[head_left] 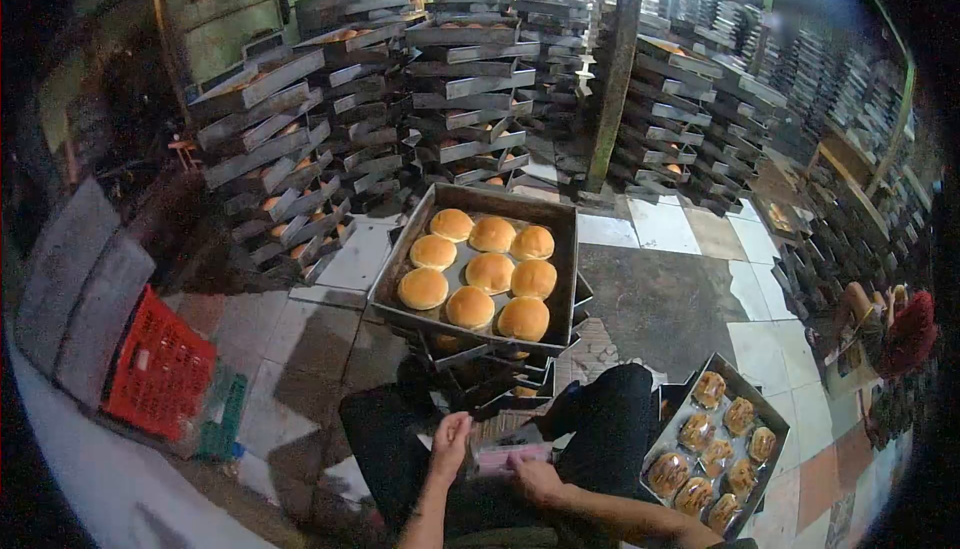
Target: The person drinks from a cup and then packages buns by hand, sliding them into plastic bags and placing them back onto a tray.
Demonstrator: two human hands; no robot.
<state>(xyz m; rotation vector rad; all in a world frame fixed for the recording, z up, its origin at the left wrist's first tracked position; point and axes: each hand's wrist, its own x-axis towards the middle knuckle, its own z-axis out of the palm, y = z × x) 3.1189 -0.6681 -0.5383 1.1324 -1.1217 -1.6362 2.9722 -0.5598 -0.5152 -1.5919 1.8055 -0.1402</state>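
My left hand (452, 446) is raised just above my lap, its fingers curled together. I cannot make out whether anything thin is between them. Lower and to the right, my right hand (537, 478) has its thumb and fingers closed at the edge of clear plastic bags (508, 452) with pink print, lying over my lap. In front of my knees, a dark metal tray (400, 317) carries several round golden buns (490, 274), on top of more stacked trays. Beside my right knee, a second tray (655, 449) holds several buns in clear wrappers with dark print (697, 432).
Tall stacks of metal trays (470, 84) with buns stand at the back, around a post (612, 89). A red plastic crate (160, 369) and a green crate (222, 414) are at the left. Another person (905, 334) sits at the far right, on a tiled floor (665, 227).
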